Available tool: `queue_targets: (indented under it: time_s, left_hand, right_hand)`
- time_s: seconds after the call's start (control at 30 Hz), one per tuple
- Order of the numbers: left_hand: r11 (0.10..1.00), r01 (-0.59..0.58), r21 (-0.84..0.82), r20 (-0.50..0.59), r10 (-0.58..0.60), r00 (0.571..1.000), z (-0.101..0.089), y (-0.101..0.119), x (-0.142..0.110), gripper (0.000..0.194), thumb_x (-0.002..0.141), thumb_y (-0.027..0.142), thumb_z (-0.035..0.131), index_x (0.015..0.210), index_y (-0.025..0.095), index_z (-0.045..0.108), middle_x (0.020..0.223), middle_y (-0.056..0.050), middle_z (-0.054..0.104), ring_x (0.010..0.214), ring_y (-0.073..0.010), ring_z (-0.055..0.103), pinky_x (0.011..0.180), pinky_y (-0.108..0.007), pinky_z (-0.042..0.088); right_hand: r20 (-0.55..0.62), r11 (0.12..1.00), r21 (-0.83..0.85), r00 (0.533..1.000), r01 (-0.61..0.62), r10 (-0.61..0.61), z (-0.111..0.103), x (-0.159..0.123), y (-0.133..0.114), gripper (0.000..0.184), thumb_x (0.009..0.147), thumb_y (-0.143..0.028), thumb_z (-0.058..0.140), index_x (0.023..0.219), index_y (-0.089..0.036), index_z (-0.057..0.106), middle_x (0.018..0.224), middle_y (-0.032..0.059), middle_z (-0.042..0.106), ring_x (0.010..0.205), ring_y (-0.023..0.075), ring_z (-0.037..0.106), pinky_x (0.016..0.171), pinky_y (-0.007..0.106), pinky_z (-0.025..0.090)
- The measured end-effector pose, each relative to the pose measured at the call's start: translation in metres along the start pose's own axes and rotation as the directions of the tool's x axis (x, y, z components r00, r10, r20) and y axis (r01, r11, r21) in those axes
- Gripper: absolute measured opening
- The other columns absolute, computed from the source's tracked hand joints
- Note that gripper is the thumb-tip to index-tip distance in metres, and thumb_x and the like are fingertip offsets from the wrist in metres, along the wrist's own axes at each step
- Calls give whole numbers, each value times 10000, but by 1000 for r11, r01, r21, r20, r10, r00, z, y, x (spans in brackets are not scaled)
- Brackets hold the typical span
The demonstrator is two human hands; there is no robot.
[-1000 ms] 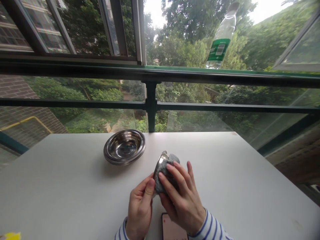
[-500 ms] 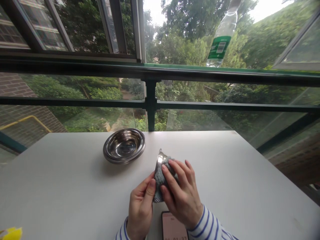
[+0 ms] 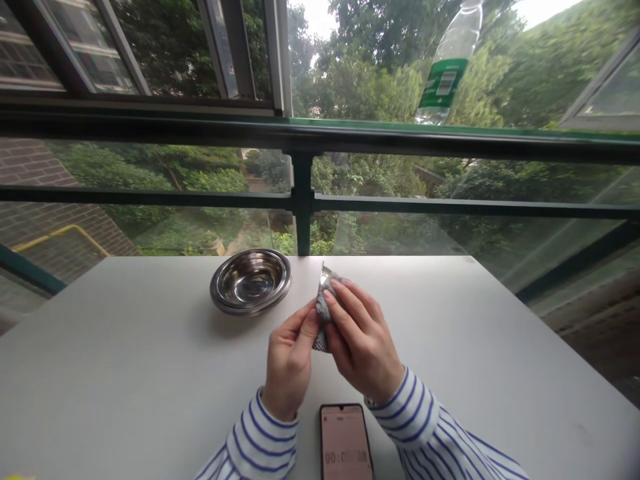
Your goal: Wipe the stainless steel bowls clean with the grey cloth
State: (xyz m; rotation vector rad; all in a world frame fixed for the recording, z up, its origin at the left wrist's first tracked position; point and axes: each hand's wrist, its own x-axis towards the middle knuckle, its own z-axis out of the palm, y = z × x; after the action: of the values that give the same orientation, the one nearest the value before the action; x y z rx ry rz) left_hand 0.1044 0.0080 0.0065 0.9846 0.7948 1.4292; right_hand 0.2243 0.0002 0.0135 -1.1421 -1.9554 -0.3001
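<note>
A person in white sleeves with blue stripes holds a shiny silver metal dish, wrapped in a textured gray cloth, above a smooth white surface. The left hand has its grip pinched, thumb against fingers, on the near left edge of the bundle. The right hand lays its fingers over the cloth, its grip closed around it and pressing it to the dish, which stands tilted on edge between the two hands; only its thin upper rim shows clear of the cloth.

At left, just beyond the hands and apart from them, sits a stack of round, polished stainless-steel bowls. A black-edged smartphone lies between the sleeves, its pinkish screen showing digits partly too blurred to read. Past the surface runs a dark green metal railing, with a clear plastic bottle with a green label above it at right, against leafy trees.
</note>
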Motion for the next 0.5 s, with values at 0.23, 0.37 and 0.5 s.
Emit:
queue_targets:
  time_s: [0.23,0.37,0.5]
  left_hand:
    - [999,37,26,60,-39,997,-6,-8,6,326,783,262,582,1096,183,627,1024,-73,687,996,-220,593,923,-366,426]
    - [995,98,33,44,-100,994,-27,-19,-7,318,769,270,599,1070,177,646,1010,-87,693,988,-235,600,936,-384,417]
    - [994,108,20,19,-108,994,-40,-21,-13,339,756,312,608,1062,174,653,1011,-103,692,979,-258,605,920,-392,428]
  right_hand:
    - [-27,995,20,995,-99,99,6,-1,12,395,858,-182,414,1248,-136,454,1247,124,492,1169,244,409,943,448,398]
    - [7,995,29,995,-99,99,8,-14,6,372,849,-172,428,1211,-116,488,1222,139,507,1141,251,429,916,437,415]
    - [-21,997,18,997,74,-74,12,-23,-4,345,806,-178,514,1148,-159,546,1196,122,526,1132,284,427,882,455,417]
